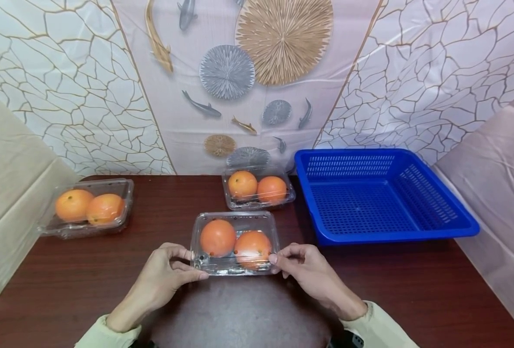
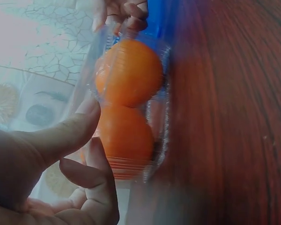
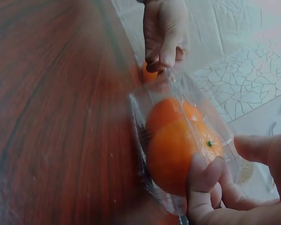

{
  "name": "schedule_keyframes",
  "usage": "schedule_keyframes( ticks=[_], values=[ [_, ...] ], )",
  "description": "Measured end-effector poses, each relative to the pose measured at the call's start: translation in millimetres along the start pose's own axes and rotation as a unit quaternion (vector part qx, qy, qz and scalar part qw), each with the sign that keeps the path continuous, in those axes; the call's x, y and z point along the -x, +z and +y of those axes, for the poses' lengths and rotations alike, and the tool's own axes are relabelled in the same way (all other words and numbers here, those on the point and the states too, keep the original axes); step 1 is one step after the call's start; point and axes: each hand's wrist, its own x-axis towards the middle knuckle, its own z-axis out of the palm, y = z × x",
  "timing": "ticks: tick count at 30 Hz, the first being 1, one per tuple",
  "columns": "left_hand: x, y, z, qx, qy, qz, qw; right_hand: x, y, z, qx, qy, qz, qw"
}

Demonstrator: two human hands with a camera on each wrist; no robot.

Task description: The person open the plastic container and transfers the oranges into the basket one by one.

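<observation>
A clear plastic clamshell box (image 1: 235, 220) with two oranges (image 1: 218, 238) inside is in front of me, mid-table in the head view. At its near left corner my left hand (image 1: 163, 275) grips the edge between thumb and fingers. My right hand (image 1: 315, 278) pinches the near right corner, thumb on top. Both wrist views show the oranges through the plastic, which looks closed over them; whether the lid is latched I cannot tell. Fingers of the left hand (image 2: 79, 183) partly cover the box in the left wrist view.
Another clear box (image 1: 128, 186) with two oranges stands at the table's left. A third such box (image 1: 258, 205) is just behind the held one. The blue plastic basket (image 1: 396, 238) stands at the right, near the patterned backdrop (image 1: 178, 145).
</observation>
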Motion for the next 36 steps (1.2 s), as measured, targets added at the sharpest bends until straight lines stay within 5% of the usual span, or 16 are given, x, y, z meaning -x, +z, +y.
schedule_keyframes(
  ticks=[16,24,36],
  values=[
    [-5.1,2.4,-1.2,0.013,-0.010,0.013,0.9998,-1.9,-2.2,1.8,-0.026,0.006,-0.007,1.000],
    [-7.6,6.0,-1.5,0.086,-0.012,-0.007,0.9962,-1.0,-2.2,2.8,-0.030,0.006,-0.012,0.999],
    [-3.6,4.0,2.4,0.025,0.002,0.012,0.9996,0.8,0.0,2.4,-0.048,0.017,-0.009,0.999]
  ],
)
